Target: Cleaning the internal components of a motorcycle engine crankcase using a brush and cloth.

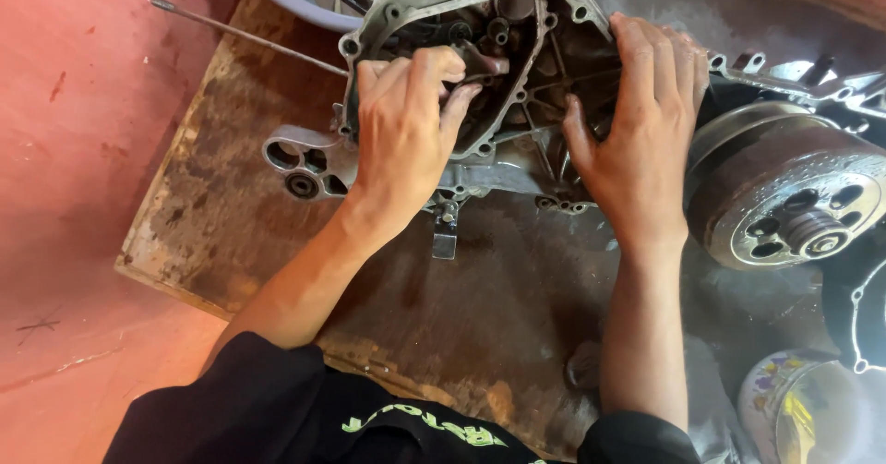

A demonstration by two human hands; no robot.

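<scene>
A red-painted concrete floor (pixel 65 196) fills the left side and the near left corner, scuffed and marked with dark streaks and a thin crack. On it lies a worn wooden board (pixel 221 205), stained dark with oil and rust-brown patches, its pale edge chipped along the near side. The far right corner shows another strip of the same red floor beyond the board. Light is soft and even, daylight-like, casting only faint shadows on the board.
</scene>
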